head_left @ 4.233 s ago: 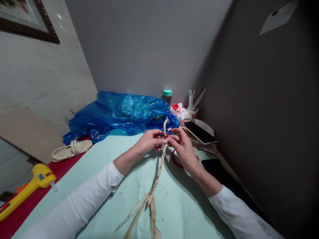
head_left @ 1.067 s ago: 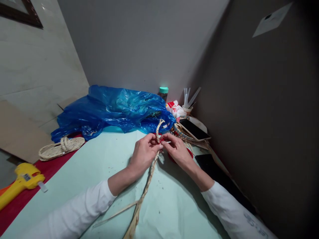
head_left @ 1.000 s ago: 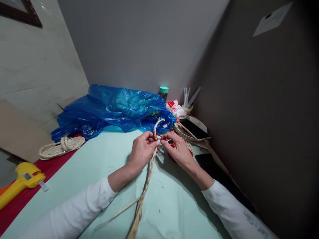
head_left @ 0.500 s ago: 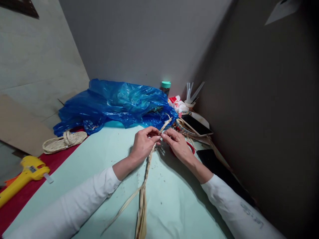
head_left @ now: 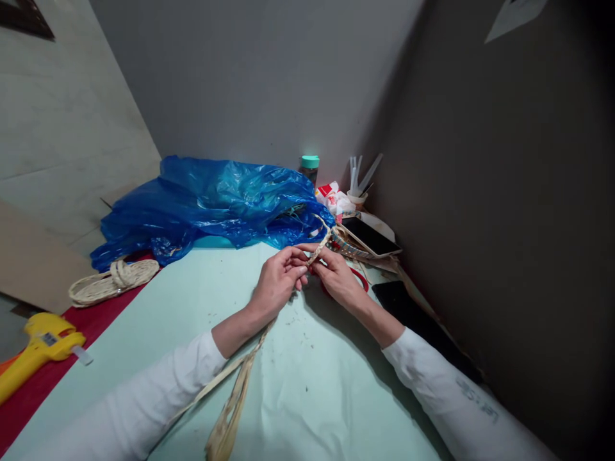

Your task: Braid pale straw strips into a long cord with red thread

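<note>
A thin braid of pale dried plant fibre (head_left: 321, 247) runs between my two hands over the pale green table covering. My left hand (head_left: 278, 278) is closed, pinching the braid between thumb and fingers. Close against it, my right hand (head_left: 335, 272) is closed on the same braid, its fingertips partly hidden. The braid's narrow far end sticks up past the fingers in front of the blue bag. Loose unbraided strands (head_left: 230, 410) trail toward me from under my left wrist and spread across the covering.
A blue plastic bag (head_left: 211, 198) lies at the back. At left are a woven slipper (head_left: 115, 282) and a yellow glue gun (head_left: 43, 349). On the right sit a tablet-like device (head_left: 369, 237), a red ring (head_left: 359, 279) partly behind my hand, and a cup of white sticks (head_left: 358, 197).
The loose strands have swung left, under my left forearm. My right fingers have shifted around the braid, and its far end now stands up between them. The view has turned slightly right.
</note>
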A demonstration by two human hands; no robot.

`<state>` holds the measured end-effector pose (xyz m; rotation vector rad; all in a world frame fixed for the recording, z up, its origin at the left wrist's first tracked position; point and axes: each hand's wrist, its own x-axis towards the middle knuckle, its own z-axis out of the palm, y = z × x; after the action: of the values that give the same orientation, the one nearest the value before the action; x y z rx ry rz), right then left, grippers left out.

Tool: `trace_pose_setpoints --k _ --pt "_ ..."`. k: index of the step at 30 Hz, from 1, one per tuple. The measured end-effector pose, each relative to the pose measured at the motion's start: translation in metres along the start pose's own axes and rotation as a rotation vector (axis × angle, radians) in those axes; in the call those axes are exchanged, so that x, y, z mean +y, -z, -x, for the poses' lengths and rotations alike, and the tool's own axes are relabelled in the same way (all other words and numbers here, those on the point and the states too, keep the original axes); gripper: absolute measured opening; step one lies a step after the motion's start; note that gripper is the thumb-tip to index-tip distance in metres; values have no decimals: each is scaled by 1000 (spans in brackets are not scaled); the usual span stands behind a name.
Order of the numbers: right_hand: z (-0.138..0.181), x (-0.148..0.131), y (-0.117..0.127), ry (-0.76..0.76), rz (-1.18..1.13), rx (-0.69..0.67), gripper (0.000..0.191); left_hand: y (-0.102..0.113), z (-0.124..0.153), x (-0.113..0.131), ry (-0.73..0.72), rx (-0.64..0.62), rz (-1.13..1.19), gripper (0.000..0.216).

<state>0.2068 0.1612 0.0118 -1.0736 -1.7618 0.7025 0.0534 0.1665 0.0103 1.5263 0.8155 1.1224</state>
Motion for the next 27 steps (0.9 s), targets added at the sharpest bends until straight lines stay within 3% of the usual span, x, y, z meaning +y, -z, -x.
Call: trace_pose_setpoints --k 4,10,16,21,27 --pt "-2 1 10 38 180 -63 23 1 -3 1 0 56 17 12" --pt "5 -19 7 181 596 40 18 6 -7 3 48 244 -10 12" --pt "13 -37 -1 464 945 59 23 2 1 14 -65 199 -340 12" --pt "7 -31 10 435 869 188 21 -3 6 17 -176 96 -382 15" --pt "6 -30 10 442 689 313 15 1 -1 11 42 76 -58 11"
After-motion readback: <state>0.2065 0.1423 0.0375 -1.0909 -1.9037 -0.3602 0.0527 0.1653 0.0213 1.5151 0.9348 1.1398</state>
